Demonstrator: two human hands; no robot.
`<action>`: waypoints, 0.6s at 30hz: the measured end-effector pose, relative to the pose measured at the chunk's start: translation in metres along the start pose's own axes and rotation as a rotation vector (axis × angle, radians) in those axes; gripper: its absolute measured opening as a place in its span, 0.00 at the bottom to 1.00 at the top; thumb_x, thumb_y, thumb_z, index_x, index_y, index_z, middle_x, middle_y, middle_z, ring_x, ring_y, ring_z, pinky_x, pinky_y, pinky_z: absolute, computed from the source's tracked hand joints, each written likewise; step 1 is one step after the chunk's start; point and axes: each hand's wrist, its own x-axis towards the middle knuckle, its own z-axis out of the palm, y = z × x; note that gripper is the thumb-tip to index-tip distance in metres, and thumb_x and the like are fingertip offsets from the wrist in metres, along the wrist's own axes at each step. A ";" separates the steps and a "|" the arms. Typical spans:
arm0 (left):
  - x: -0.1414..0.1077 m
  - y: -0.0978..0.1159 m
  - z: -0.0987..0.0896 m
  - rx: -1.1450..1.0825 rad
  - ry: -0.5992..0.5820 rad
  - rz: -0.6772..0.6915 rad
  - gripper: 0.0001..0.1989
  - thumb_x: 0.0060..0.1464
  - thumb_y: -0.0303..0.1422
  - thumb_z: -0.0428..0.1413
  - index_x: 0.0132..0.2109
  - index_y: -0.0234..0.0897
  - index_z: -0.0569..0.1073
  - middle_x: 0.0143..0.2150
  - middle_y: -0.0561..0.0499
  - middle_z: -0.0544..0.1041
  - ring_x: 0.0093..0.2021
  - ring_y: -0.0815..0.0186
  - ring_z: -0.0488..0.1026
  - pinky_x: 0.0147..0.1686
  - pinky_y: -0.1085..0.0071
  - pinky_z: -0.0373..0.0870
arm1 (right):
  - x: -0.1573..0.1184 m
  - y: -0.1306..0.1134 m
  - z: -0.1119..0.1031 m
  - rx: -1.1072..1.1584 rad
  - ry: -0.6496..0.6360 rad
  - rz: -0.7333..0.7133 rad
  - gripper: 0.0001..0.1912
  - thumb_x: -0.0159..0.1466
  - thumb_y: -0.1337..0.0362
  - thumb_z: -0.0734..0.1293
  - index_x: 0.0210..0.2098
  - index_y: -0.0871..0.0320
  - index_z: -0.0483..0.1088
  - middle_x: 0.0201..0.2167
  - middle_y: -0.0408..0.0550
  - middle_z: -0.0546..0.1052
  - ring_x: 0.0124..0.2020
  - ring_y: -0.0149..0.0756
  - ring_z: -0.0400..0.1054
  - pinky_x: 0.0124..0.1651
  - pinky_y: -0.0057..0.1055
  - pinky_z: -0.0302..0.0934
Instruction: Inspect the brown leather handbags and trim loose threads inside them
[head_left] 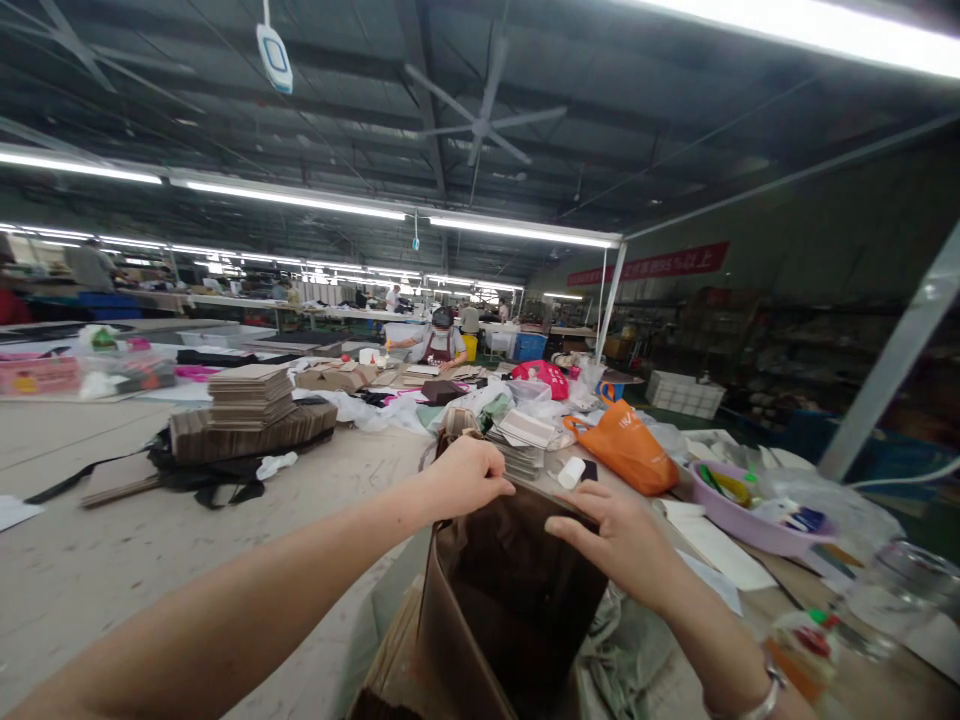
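Note:
A dark brown bag [465,620] stands upright in front of me, its mouth gaping toward my view and its inside in shadow. My left hand [472,475] is closed at the far left of its rim, thumb and fingertips pinching the edge. At the far right, my right hand [619,540] has its fingers over the rim and its thumb on the inner side, gripping the edge between them. Just beyond the hands lie a stack of grey flat pieces [521,445] and a small white roll [571,472]. Greenish cloth [630,650] lies crumpled beside the bag.
Stacked brown pieces [251,400] stand on the table [247,540] at left. To the right are an orange bag [626,450], a lilac basin [757,520], a bottle with a green cap [802,640] and clear plastic. A person [441,340] works across the table.

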 end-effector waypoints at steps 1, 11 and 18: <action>0.000 0.000 0.000 0.002 0.000 0.001 0.09 0.48 0.35 0.58 0.24 0.34 0.74 0.24 0.54 0.74 0.25 0.71 0.65 0.26 0.76 0.57 | 0.001 -0.003 -0.003 -0.009 -0.005 -0.006 0.17 0.60 0.48 0.64 0.41 0.52 0.75 0.36 0.44 0.74 0.37 0.35 0.68 0.39 0.29 0.59; 0.003 -0.001 0.004 0.058 0.034 -0.023 0.11 0.48 0.37 0.57 0.24 0.35 0.74 0.22 0.54 0.72 0.24 0.71 0.64 0.25 0.75 0.55 | 0.024 -0.022 0.004 -0.308 -0.002 -0.033 0.16 0.65 0.58 0.61 0.25 0.55 0.74 0.25 0.43 0.73 0.27 0.31 0.66 0.30 0.28 0.53; 0.003 0.003 0.000 0.080 0.007 -0.025 0.12 0.48 0.37 0.57 0.22 0.35 0.71 0.21 0.55 0.70 0.24 0.71 0.63 0.24 0.74 0.54 | 0.021 -0.022 -0.003 -0.365 -0.091 -0.029 0.21 0.65 0.49 0.59 0.25 0.55 0.73 0.26 0.44 0.74 0.28 0.33 0.67 0.28 0.28 0.50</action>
